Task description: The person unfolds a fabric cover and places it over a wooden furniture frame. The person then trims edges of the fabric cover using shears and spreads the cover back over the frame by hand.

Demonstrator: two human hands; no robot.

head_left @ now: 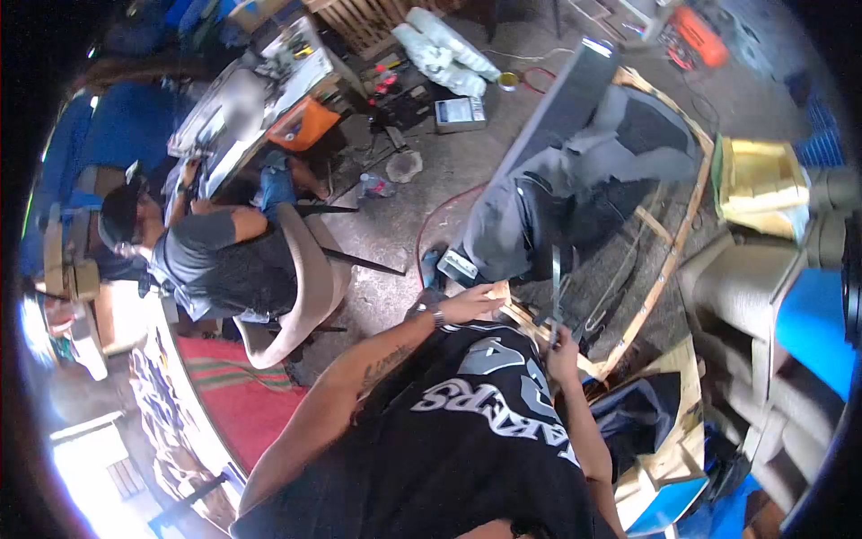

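Note:
In front of me lies a wooden seat frame (675, 247) with grey and black fabric (530, 225) spread over much of it. My left hand (474, 305), with a watch at the wrist, grips the light wood at the near corner between thumb and fingers. Close to the near rail, my right hand (563, 357) is closed around a long, thin metal tool (556, 283) that points up and away from me. Its exact kind is unclear. A small box (458, 267) sits on the fabric's left edge.
To the left a person (220, 256) sits in a beige chair (314, 269) at a cluttered workbench (305, 76). Beige upholstered seats (732, 278) stand at right, near a yellow foam-like piece (763, 175). Plastic-wrapped rolls (440, 54) and an orange machine (698, 38) lie farther off.

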